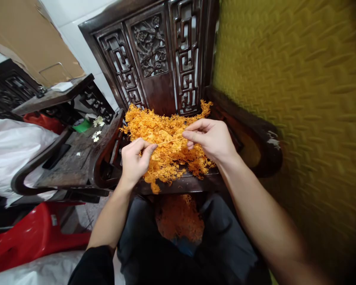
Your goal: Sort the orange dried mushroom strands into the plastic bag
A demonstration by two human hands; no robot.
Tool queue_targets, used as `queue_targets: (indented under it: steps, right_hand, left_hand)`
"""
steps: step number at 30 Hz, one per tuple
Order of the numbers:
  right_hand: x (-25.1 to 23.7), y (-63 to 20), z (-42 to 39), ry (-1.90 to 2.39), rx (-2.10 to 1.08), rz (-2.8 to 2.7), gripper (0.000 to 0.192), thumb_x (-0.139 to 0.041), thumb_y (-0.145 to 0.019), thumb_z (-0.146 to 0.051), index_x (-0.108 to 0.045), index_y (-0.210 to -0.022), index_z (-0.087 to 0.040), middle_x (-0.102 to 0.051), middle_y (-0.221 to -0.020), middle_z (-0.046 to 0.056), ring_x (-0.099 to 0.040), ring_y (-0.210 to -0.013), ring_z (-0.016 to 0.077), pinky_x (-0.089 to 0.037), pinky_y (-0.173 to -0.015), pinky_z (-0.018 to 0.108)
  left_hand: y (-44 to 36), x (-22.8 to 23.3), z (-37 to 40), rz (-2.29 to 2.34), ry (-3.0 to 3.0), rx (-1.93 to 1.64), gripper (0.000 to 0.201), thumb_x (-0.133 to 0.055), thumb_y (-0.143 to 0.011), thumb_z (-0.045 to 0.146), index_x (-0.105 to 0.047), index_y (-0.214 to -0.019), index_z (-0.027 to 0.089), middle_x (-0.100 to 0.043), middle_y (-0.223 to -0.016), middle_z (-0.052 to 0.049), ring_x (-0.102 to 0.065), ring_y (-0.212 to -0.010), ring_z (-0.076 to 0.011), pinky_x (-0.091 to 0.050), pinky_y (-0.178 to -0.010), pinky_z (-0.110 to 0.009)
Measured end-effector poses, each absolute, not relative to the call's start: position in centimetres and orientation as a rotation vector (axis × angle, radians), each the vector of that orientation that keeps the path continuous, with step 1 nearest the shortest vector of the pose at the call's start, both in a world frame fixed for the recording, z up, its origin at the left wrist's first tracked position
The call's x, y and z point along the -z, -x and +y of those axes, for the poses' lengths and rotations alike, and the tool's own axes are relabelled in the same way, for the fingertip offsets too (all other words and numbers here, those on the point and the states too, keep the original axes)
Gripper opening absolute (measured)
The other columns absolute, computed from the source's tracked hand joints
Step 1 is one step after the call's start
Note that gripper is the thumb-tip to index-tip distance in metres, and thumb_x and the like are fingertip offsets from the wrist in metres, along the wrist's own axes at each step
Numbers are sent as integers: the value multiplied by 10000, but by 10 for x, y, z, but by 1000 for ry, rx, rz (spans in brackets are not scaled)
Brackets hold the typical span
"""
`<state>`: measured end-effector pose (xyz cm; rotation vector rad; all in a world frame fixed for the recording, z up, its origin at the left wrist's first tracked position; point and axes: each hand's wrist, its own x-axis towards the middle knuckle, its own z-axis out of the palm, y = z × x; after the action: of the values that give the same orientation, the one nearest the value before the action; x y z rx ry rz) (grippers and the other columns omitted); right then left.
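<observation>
A heap of lacy orange pieces (163,168), like plastic sprigs, covers the seat of a dark carved wooden chair (157,93). Over this heap, a thin orange strand (170,141) runs between my two hands. My left hand (135,160) pinches its near end between thumb and forefinger. At the other end, my right hand (209,138) is closed with thumb and fingertips together on the strand. The exact tips of the strand are hidden by my fingers.
More orange pieces (180,217) lie below the seat, between my knees. To the left are a second wooden chair (68,170) with a green tape roll (82,126), a red plastic stool (35,229) and white sacks (14,146). A yellow textured panel (299,79) stands close on the right.
</observation>
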<state>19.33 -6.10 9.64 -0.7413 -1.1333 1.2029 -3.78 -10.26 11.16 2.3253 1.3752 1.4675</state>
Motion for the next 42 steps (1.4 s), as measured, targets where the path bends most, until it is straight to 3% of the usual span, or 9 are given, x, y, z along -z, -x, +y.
queue_targets:
  steps: [8, 12, 16, 20, 24, 29, 36, 39, 42]
  right_hand:
    - [-98, -206, -55, 823, -1079, -1100, 253, -932, -636, -262, -724, -721, -145, -689, -592, 31, -688, -502, 174, -607, -482, 282]
    - [-87, -241, -44, 818, -882, -831, 286, -919, -635, -267, -662, -722, -173, -662, -625, -13, -634, -494, 105, -570, -484, 234]
    - [-76, -226, -49, 787, -1174, -1003, 224, -834, -728, -245, -684, -878, -175, -700, -839, 46, -671, -704, 143, -577, -573, 282]
    - [-77, -185, -60, 662, -1488, -1069, 112, -683, -849, -275, -682, -898, -174, -538, -739, 1, -482, -613, 95, -412, -500, 241]
    - [-80, -172, -67, 622, -1735, -1096, 413, -557, -945, -582, -677, -983, -189, -440, -744, -2, -377, -590, 107, -343, -491, 256]
    - [-79, -168, -74, 651, -1704, -1334, 600, -599, -844, -761, -664, -1112, -229, -448, -783, 4, -393, -624, 125, -320, -473, 244]
    - [-79, -158, -78, 721, -1811, -1477, 616, -464, -904, -780, -627, -874, -187, -559, -699, 40, -431, -590, 133, -256, -485, 251]
    - [-81, -159, -77, 719, -1648, -1460, 502, -566, -903, -705, -540, -820, -210, -547, -708, 11, -437, -599, 130, -294, -514, 270]
    - [-80, -167, -72, 798, -1390, -1549, 483, -500, -952, -675, -491, -799, -218, -461, -708, -19, -405, -614, 126, -338, -565, 282]
  left_hand:
    - [46, -115, -101, 1390, -2315, -1443, 340, -725, -881, 306, -566, -613, 170, -508, -563, 32, -430, -523, -89, -324, -537, -258]
    - [70, -119, -99, 1564, -1975, -1756, 355, -714, -892, 339, -559, -621, 169, -470, -568, 37, -404, -554, -91, -319, -545, -253]
    - [65, -113, -101, 1485, -1932, -1615, 375, -719, -887, 377, -545, -626, 171, -451, -560, 42, -380, -535, -87, -296, -518, -250]
    - [43, -107, -107, 1366, -2033, -1417, 378, -707, -899, 382, -546, -630, 170, -440, -540, 48, -366, -507, -79, -282, -503, -249]
    - [36, -108, -111, 1341, -2077, -1337, 371, -688, -915, 373, -547, -640, 168, -450, -548, 50, -384, -510, -77, -302, -518, -245]
    - [37, -107, -114, 1310, -2184, -1206, 374, -685, -915, 343, -525, -627, 166, -450, -554, 50, -406, -520, -78, -318, -537, -242]
    - [38, -105, -115, 1249, -2225, -1107, 331, -664, -929, 327, -563, -654, 173, -467, -542, 54, -413, -500, -81, -312, -520, -243]
    - [38, -107, -116, 1257, -2245, -1074, 341, -652, -936, 339, -553, -654, 174, -464, -545, 53, -411, -503, -83, -310, -522, -246]
    - [39, -109, -118, 1262, -2288, -1020, 373, -645, -942, 351, -514, -640, 177, -454, -552, 53, -407, -513, -83, -319, -537, -249]
